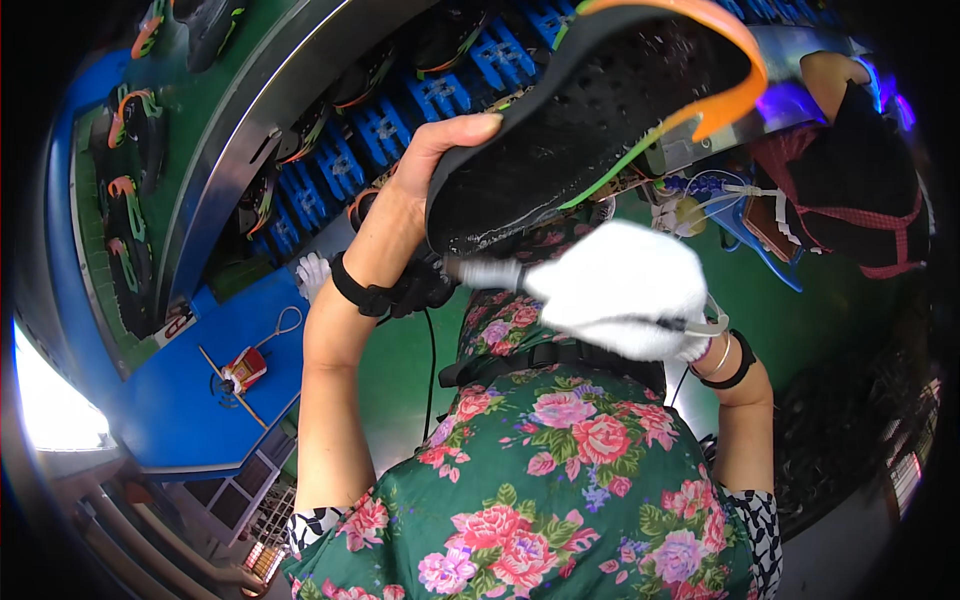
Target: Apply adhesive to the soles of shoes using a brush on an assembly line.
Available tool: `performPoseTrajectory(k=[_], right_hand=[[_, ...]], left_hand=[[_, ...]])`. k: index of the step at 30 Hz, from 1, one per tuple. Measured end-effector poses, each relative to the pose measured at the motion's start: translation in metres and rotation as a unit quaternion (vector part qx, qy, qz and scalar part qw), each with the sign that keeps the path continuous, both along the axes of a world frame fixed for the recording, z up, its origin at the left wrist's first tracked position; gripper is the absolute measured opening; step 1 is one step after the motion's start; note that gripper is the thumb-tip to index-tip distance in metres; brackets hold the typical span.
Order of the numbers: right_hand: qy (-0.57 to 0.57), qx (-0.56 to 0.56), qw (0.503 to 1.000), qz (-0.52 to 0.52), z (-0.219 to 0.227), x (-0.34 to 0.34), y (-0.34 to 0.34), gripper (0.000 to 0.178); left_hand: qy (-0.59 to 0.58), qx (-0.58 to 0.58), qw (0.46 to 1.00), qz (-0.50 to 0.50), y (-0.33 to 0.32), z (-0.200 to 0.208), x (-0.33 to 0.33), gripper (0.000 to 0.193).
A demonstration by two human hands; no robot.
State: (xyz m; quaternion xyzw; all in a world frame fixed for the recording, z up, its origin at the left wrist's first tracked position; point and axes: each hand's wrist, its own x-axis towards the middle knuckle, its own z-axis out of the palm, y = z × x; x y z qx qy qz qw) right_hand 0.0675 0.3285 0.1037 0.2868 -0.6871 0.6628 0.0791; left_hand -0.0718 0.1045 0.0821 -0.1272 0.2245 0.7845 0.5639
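A black shoe sole (560,150) with an orange heel rim and a green edge is held up before me, its hollow inner side facing me. My bare left hand (425,160) grips its near left edge, thumb on the rim. The wet-looking streaks lie along the sole's lower end. My right hand (630,285), in a white glove, is closed round a brush (490,273), blurred by motion. The brush tip is just below the sole's lower end; whether it touches cannot be told.
Blue racks (320,190) carrying more shoe parts run behind a metal rail (240,110). Several soles (127,215) lie on a green belt at the left. A blue table (180,400) bears a small red container (243,370) and a stick. A co-worker in black (865,170) is at the right.
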Motion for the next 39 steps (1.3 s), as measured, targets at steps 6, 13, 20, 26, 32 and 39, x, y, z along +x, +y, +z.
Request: performPoseTrajectory(k=[6, 13, 20, 26, 32, 39], right_hand=[[-0.093, -0.005, 0.996, -0.013, 0.011, 0.004, -0.006, 0.020], [-0.191, -0.083, 0.978, -0.020, 0.007, 0.005, -0.002, 0.016], [-0.048, 0.046, 0.976, -0.207, 0.009, -0.028, 0.043, 0.015], [0.172, 0.227, 0.920, -0.269, 0.017, -0.052, 0.044, 0.029], [-0.100, -0.164, 0.977, -0.091, 0.036, -0.006, 0.045, 0.015], [-0.296, -0.258, 0.883, -0.256, 0.013, 0.014, 0.048, 0.013]], left_hand=[[0.028, 0.063, 0.996, 0.050, 0.016, -0.020, -0.007, 0.044], [0.016, 0.011, 0.998, 0.059, 0.024, -0.020, 0.000, 0.059], [-0.127, 0.088, 0.985, 0.073, 0.029, -0.022, 0.045, 0.062], [-0.122, 0.056, 0.982, 0.133, 0.024, -0.027, 0.054, 0.067], [0.217, 0.043, 0.966, 0.132, 0.017, 0.027, 0.045, 0.119], [0.336, 0.164, 0.912, 0.165, 0.009, 0.085, -0.074, 0.125]])
